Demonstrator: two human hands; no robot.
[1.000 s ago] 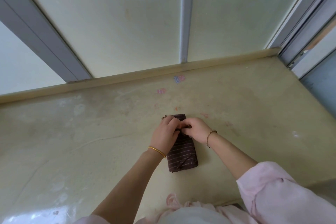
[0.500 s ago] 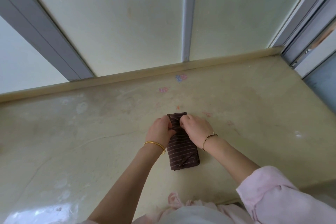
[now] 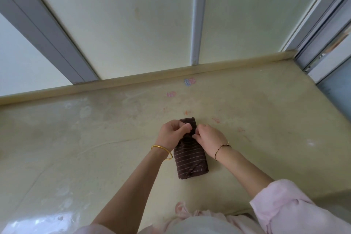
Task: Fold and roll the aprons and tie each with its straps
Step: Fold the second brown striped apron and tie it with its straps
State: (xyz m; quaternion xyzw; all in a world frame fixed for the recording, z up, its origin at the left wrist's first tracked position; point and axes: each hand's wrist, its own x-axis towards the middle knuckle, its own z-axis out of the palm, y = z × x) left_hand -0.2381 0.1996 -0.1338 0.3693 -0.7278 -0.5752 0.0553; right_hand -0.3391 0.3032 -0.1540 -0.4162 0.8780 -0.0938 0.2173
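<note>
A worn, pale yellow-beige surface [image 3: 76, 148] is seen from above, dulled by whitish smudges and faint scratches. Small pink and blue marks [image 3: 189, 81] are scattered near its raised back edge [image 3: 133, 80]. Behind it, cream panels [image 3: 123, 24] are held in grey metal frames [image 3: 195, 15]. A sliding track [image 3: 322, 24] is set at the right, and a patch of glare [image 3: 34, 222] is caught at the lower left

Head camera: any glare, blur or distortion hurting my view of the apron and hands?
Head view: soft, even light, apron stripes sharp; glare only on the table at its near-left corner; wide-angle lens splays the window frames; left hand and right hand hide where they pinch the apron.
</note>
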